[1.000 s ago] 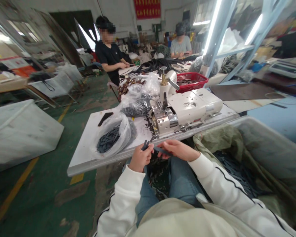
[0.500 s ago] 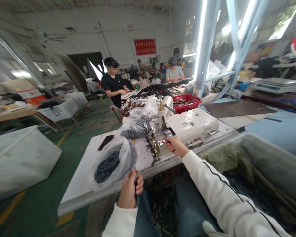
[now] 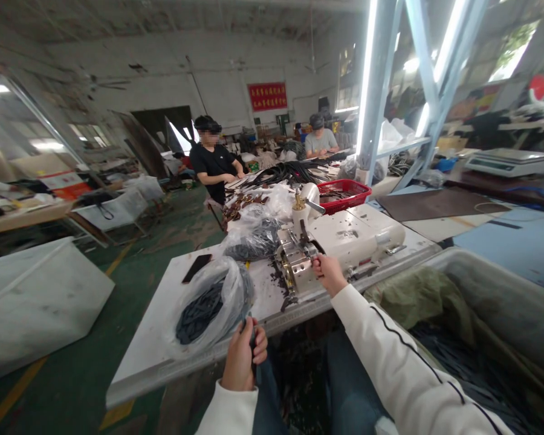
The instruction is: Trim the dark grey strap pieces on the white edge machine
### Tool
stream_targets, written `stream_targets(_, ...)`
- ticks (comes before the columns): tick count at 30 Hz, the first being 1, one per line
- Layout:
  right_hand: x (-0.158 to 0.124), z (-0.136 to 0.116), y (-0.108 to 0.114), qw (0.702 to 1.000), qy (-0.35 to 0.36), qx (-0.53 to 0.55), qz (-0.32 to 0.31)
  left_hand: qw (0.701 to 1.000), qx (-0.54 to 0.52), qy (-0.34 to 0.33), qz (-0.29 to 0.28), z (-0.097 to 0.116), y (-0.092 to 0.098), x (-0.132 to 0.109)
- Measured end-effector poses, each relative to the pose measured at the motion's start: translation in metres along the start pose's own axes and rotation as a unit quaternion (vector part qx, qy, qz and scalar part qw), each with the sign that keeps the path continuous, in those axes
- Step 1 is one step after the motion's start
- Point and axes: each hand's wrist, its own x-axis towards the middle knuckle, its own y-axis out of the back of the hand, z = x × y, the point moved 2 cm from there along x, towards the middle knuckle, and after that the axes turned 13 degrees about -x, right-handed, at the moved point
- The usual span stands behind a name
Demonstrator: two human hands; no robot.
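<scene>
My left hand (image 3: 245,355) is closed around a small bunch of dark grey strips (image 3: 254,344), held upright in front of the table edge. My right hand (image 3: 329,273) is at the working head of a cream-coloured machine (image 3: 353,238), its fingers pinched together by the metal parts (image 3: 298,251). Whatever lies between those fingertips is too small and hidden to make out. Nearest my left hand, a clear plastic bag (image 3: 236,284) stands open with many dark grey strips (image 3: 204,311) inside. Behind it, a second plastic bag (image 3: 254,238) of dark pieces leans by the machine.
A black phone (image 3: 196,268) lies on the white table (image 3: 140,344). Behind the machine sits a red basket (image 3: 347,192). To my right is a large bin (image 3: 494,284) with cloth and dark strips. Two people (image 3: 214,160) work at the far table.
My right hand has shifted slightly right and stays at the machine head, with its fingers drawn closer together. My left hand still grips the strips. The view has tilted a little.
</scene>
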Motion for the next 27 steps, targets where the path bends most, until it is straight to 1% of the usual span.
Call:
stream_targets(1, -0.008, 0.001, 0.014, 0.999, 0.014, -0.005, 0.047, 1.0, -0.007, 0.01, -0.011, 0.001, -0.002, -0.001)
stream_targets(2, -0.019, 0.004, 0.034, 0.995, 0.024, -0.007, 0.097, 0.999, -0.017, 0.023, -0.027, 0.002, -0.004, -0.003)
stream_targets(3, -0.033, 0.008, 0.06, 0.987, 0.033, -0.027, 0.155, 0.998, -0.031, 0.043, -0.045, 0.003, -0.007, -0.004)
stream_targets(4, -0.048, 0.015, 0.091, 0.977, 0.038, -0.055, 0.203, 0.995, -0.048, 0.066, -0.064, 0.005, -0.009, -0.007)
stream_targets(5, -0.064, 0.022, 0.126, 0.959, 0.043, -0.098, 0.263, 0.99, -0.064, 0.093, -0.084, 0.006, -0.012, -0.009)
stream_targets(6, -0.08, 0.027, 0.163, 0.9, 0.05, -0.247, 0.356, 0.984, -0.078, 0.121, -0.104, 0.007, -0.015, -0.011)
stream_targets(7, -0.095, 0.032, 0.195, 0.823, 0.04, -0.391, 0.41, 0.977, -0.087, 0.15, -0.125, 0.007, -0.019, -0.013)
stream_targets(8, -0.107, 0.037, 0.222, 0.757, 0.015, -0.482, 0.44, 0.969, -0.09, 0.177, -0.146, 0.007, -0.023, -0.014)
stream_targets(9, -0.117, 0.039, 0.24, 0.705, 0.011, -0.538, 0.462, 0.961, -0.089, 0.199, -0.168, 0.005, -0.028, -0.015)
stream_targets(10, -0.123, 0.039, 0.247, 0.688, 0.014, -0.566, 0.454, 0.954, -0.084, 0.218, -0.189, 0.002, -0.033, -0.016)
stream_targets(11, -0.128, 0.037, 0.243, 0.709, 0.03, -0.566, 0.42, 0.946, -0.077, 0.235, -0.21, -0.001, -0.039, -0.017)
stream_targets(12, -0.13, 0.034, 0.228, 0.759, 0.06, -0.542, 0.356, 0.938, -0.069, 0.249, -0.229, -0.006, -0.045, -0.018)
stream_targets(13, -0.131, 0.031, 0.202, 0.822, 0.087, -0.496, 0.267, 0.931, -0.06, 0.262, -0.245, -0.011, -0.051, -0.019)
stream_targets(14, -0.131, 0.028, 0.168, 0.883, 0.114, -0.431, 0.147, 0.926, -0.051, 0.272, -0.258, -0.017, -0.057, -0.021)
stream_targets(15, -0.133, 0.026, 0.13, 0.927, 0.129, -0.351, 0.026, 0.922, -0.04, 0.28, -0.266, -0.022, -0.061, -0.023)
stream_targets(16, -0.135, 0.026, 0.093, 0.952, 0.119, -0.271, -0.073, 0.92, -0.026, 0.284, -0.269, -0.026, -0.064, -0.025)
stream_targets(17, -0.139, 0.027, 0.058, 0.958, 0.101, -0.215, -0.158, 0.92, -0.007, 0.285, -0.268, -0.029, -0.066, -0.028)
stream_targets(18, -0.142, 0.029, 0.028, 0.956, 0.095, -0.184, -0.209, 0.922, 0.016, 0.283, -0.263, -0.032, -0.065, -0.03)
stream_targets(19, -0.146, 0.032, 0.005, 0.953, 0.089, -0.166, -0.238, 0.926, 0.039, 0.276, -0.254, -0.032, -0.064, -0.033)
stream_targets(20, -0.149, 0.036, -0.012, 0.951, 0.085, -0.16, -0.251, 0.932, 0.058, 0.265, -0.242, -0.032, -0.06, -0.035)
stream_targets(21, -0.15, 0.039, -0.023, 0.953, 0.084, -0.156, -0.247, 0.939, 0.07, 0.25, -0.227, -0.03, -0.056, -0.037)
stream_targets(22, -0.151, 0.042, -0.029, 0.958, 0.079, -0.146, -0.233, 0.946, 0.076, 0.234, -0.212, -0.028, -0.05, -0.039)
stream_targets(24, -0.147, 0.046, -0.029, 0.974, 0.056, -0.104, -0.193, 0.956, 0.076, 0.21, -0.188, -0.021, -0.038, -0.042)
stream_targets(26, -0.141, 0.045, -0.023, 0.987, 0.022, -0.043, -0.154, 0.96, 0.081, 0.205, -0.175, -0.015, -0.028, -0.043)
stream_targets(27, -0.137, 0.043, -0.02, 0.989, 0.003, -0.015, -0.145, 0.96, 0.085, 0.205, -0.17, -0.011, -0.024, -0.044)
